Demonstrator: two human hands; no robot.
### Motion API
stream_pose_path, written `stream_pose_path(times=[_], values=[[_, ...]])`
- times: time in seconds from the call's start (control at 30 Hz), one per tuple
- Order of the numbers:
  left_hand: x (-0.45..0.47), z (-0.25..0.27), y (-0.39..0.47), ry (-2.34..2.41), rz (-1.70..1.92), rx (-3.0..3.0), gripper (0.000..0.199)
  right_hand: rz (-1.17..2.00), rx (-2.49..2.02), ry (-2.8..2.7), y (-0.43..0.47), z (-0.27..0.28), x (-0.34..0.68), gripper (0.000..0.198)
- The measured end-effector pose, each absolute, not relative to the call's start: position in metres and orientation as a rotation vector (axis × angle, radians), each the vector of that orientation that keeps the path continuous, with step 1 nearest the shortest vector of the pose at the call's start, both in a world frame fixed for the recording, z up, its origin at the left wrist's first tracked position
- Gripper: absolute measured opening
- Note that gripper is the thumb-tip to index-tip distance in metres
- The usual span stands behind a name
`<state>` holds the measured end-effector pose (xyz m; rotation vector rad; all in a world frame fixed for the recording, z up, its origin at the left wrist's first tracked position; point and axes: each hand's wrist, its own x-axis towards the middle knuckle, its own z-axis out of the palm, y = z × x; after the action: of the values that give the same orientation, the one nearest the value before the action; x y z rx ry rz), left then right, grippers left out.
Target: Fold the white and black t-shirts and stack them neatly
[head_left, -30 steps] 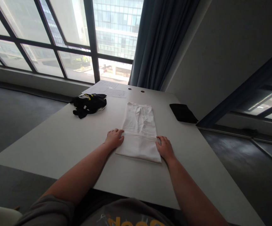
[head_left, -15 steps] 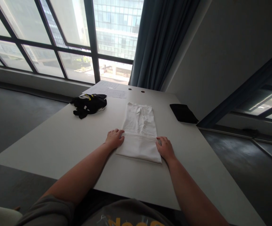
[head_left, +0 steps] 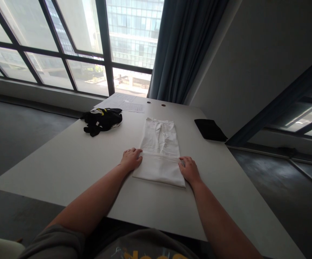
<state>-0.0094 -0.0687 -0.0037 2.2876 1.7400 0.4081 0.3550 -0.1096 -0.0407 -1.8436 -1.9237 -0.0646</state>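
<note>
The white garment, with its near part folded over, lies flat on the middle of the table, apart from the near edge. The left hand and right hand touch its two sides, at the fold's border. Their fingers are bent; whether they pinch the cloth, one cannot tell. Wide surface separates it from the black bundle at left; a flat black item lies by the right edge.

Both arms stretch forward, left hand and right hand apart, fingers slightly bent.
</note>
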Motion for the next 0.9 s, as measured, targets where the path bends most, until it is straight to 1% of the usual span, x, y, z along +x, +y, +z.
stream_pose_path(times=[0.9], values=[[-0.0078,0.0001,-0.0699,1.746,0.390,2.288,0.046,-0.076,-1.837,-1.920,-0.1094,-0.0416,0.3555,0.030]])
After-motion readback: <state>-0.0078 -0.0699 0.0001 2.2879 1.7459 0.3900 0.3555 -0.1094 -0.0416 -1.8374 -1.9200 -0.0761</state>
